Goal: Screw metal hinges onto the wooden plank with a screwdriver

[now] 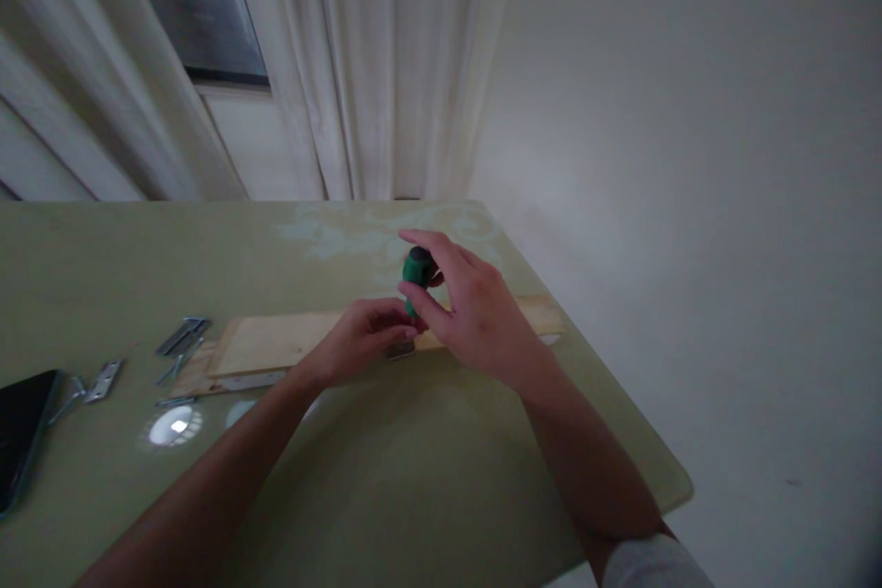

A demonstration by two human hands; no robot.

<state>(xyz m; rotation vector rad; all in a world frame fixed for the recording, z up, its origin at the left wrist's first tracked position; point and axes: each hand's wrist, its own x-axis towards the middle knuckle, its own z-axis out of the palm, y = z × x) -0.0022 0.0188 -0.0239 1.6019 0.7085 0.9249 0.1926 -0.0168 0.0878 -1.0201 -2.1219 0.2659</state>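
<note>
My right hand point(475, 312) is wrapped round the green handle of a screwdriver point(415, 270) that stands upright over a long wooden board point(276, 340). The tool's tip is hidden behind my fingers. My left hand point(362, 340) rests on the board just beside it, fingers curled and pinched near a small metal hinge point(401, 350) at the board's near edge. The board lies across a green table point(413, 469).
Loose metal hinges point(180, 335) and another hinge point(103, 379) lie left of the board. A dark phone point(20, 432) sits at the table's left edge. The table's right corner point(679, 482) drops off to a pale floor. Curtains point(386, 64) hang behind.
</note>
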